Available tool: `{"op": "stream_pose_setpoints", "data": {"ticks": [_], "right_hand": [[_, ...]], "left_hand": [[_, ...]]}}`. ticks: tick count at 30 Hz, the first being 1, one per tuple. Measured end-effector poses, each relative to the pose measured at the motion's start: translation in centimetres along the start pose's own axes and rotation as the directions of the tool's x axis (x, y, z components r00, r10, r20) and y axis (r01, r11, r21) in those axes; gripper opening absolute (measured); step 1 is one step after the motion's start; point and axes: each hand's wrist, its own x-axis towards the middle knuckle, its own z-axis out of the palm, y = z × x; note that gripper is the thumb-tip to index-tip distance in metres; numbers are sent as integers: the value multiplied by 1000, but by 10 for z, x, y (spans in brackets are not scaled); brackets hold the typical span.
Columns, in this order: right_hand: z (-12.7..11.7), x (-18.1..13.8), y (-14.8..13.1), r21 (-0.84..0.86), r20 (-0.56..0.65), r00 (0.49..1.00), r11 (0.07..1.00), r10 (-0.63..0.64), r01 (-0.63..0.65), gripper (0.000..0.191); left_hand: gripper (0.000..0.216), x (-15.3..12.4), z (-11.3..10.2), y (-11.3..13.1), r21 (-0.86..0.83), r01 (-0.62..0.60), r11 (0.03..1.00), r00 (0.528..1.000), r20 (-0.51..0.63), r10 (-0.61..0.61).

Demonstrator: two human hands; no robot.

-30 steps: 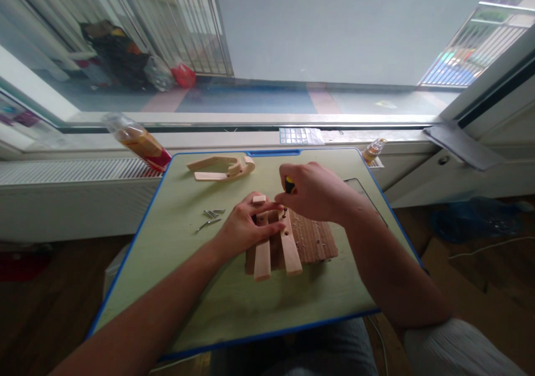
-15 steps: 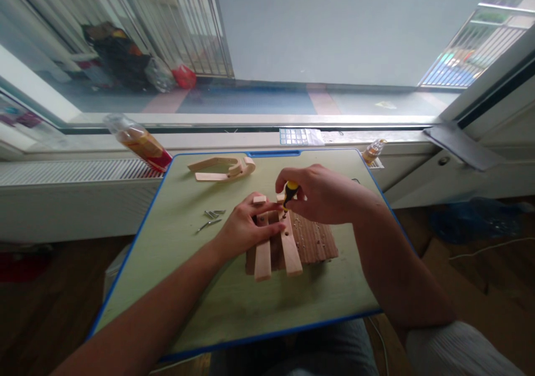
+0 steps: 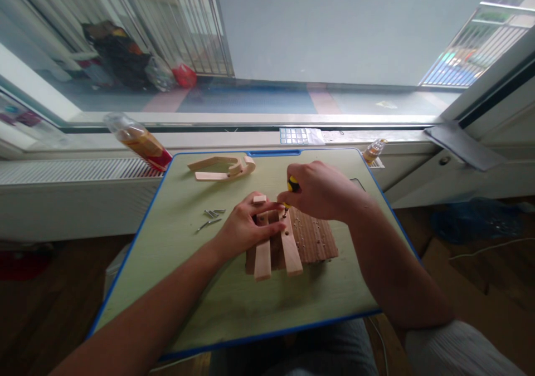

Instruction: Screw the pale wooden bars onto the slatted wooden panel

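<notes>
My right hand (image 3: pixel 311 189) is closed round a small yellow-and-black screwdriver (image 3: pixel 293 184). Its tip points down to a hole in the right leg of a pale wooden piece (image 3: pixel 291 253). My left hand (image 3: pixel 244 220) grips this piece, with thumb and forefinger reaching across to the right leg. Under the two legs lies a reddish-brown ridged block (image 3: pixel 315 239) dotted with small holes or bits. To the left of my left hand are several silver screws (image 3: pixel 211 214), loose on the table. Part of the wooden piece is hidden under my hands.
The pale green table (image 3: pixel 200 309) has a blue rim. Another wooden piece with two prongs (image 3: pixel 225 170) lies at its back left. Bottles stand beyond the left corner (image 3: pixel 142 142) and the right corner (image 3: pixel 373 152). A dark thin-edged object (image 3: pixel 358 184) shows partly behind my right wrist.
My right hand has turned about the screwdriver and shifted slightly up, with the handle tilting differently. The left hand and the wooden piece have stayed in place.
</notes>
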Motion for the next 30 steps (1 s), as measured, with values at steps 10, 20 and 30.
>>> {"op": "stream_pose_setpoints", "data": {"ticks": [10, 20, 30], "right_hand": [[-3, -1, -1, -31, 43, 999, 999, 29, -28, 41], [-7, -6, 4, 127, 60, 991, 986, -117, 109, 15], [-3, -3, -6, 47, 21, 1000, 999, -1, 0, 21]], "left_hand": [[46, 1, -1, 3, -11, -6, 1000, 1000, 6, 6], [49, -1, -1, -2, 16, 23, 1000, 1000, 14, -23], [43, 0, -2, 2, 39, -27, 999, 1000, 9, 26]]}}
